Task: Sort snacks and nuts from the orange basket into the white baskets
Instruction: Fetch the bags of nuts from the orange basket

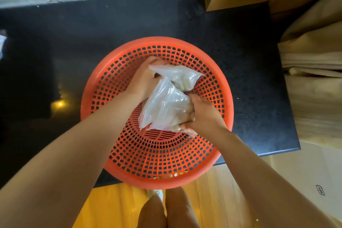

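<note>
Orange perforated basket (218,87), clear red-edged bags (162,109), speckled black counter (249,72).

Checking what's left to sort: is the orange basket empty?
Nearly: only two clear bags show in the orange basket, both gripped by the hands.

The contents of the two clear bags (166,105) are blurred behind crinkled plastic. The left hand (146,77) has its fingertips hidden behind the upper bag. A pale thing (2,42) is cut off by the left edge.
</note>
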The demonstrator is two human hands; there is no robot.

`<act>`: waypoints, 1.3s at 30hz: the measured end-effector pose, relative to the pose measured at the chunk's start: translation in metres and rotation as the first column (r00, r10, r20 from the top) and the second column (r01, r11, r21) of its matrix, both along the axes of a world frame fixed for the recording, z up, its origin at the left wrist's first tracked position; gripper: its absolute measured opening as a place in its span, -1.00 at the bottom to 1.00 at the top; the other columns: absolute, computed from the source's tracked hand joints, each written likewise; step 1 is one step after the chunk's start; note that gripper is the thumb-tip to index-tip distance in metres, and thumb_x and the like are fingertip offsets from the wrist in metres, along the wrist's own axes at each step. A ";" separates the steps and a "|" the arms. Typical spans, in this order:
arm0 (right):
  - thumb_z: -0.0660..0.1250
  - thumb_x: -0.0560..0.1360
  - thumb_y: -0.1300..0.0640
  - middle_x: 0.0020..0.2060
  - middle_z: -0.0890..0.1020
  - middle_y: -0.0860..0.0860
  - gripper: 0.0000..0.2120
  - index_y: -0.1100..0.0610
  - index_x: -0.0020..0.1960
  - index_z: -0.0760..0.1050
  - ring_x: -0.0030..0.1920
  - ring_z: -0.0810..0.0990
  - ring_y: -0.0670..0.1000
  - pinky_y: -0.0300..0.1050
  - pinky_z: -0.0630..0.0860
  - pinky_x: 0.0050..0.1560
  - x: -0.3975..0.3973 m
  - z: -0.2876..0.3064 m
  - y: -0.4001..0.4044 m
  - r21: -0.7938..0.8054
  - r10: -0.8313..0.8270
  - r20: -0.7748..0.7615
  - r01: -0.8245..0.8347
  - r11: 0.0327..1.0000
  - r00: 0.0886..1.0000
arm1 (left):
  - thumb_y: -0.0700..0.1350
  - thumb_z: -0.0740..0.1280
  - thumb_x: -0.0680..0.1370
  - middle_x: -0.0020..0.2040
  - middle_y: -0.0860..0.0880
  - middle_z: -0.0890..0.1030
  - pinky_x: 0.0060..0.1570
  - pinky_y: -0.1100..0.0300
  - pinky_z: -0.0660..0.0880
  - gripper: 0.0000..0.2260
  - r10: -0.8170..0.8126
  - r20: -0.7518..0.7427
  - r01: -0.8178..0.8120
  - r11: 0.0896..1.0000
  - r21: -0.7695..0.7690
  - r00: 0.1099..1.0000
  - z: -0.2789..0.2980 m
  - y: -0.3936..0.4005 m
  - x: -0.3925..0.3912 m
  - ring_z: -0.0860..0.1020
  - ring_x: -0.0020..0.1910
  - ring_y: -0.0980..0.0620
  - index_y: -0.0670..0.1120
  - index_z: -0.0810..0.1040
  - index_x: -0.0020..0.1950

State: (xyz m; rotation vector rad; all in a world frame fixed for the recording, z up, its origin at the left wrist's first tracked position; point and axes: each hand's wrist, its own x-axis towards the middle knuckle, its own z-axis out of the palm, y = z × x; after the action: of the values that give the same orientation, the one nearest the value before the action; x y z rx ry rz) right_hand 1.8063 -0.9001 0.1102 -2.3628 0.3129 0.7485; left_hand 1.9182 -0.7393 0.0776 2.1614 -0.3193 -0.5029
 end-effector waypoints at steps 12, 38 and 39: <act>0.55 0.29 0.12 -0.17 0.68 -0.05 -0.72 -0.02 -0.06 0.55 -0.10 0.65 -0.01 0.04 0.57 0.00 -0.043 0.078 -0.008 0.485 -0.585 0.029 0.500 0.717 0.811 | 0.15 0.15 0.49 -0.25 0.08 0.54 -0.11 0.19 0.51 -0.73 0.210 0.154 -0.217 0.976 0.032 0.966 0.104 0.030 -0.019 0.55 -0.19 0.21 -0.03 0.43 -0.03; 0.45 0.28 -0.08 -0.05 0.71 0.03 -0.54 -0.02 0.15 0.52 -0.05 0.69 0.05 -0.15 0.60 -0.20 -0.367 0.205 0.170 0.723 -0.967 -0.238 0.648 -0.238 -0.090 | -0.16 0.45 0.28 0.02 0.01 0.67 -0.07 0.33 0.54 -0.52 -0.348 -0.578 0.048 0.882 -0.469 0.738 0.232 0.115 -0.302 0.64 0.00 0.12 -0.05 0.50 0.19; 0.45 0.26 -0.09 -0.06 0.71 0.03 -0.50 0.01 0.16 0.52 -0.06 0.69 0.05 -0.15 0.60 -0.20 -0.384 0.208 0.178 0.714 -0.962 -0.229 0.647 -0.270 -0.149 | -0.16 0.45 0.29 0.03 0.00 0.67 -0.06 0.32 0.54 -0.53 -0.392 -0.569 0.103 0.876 -0.472 0.723 0.235 0.112 -0.312 0.64 0.01 0.11 -0.06 0.50 0.19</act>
State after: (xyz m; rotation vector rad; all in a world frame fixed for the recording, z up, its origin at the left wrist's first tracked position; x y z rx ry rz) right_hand 1.4227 -0.7221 0.3180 -0.8284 1.2046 -0.5278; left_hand 1.6060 -0.6272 0.3128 1.4124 -0.2938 -1.2004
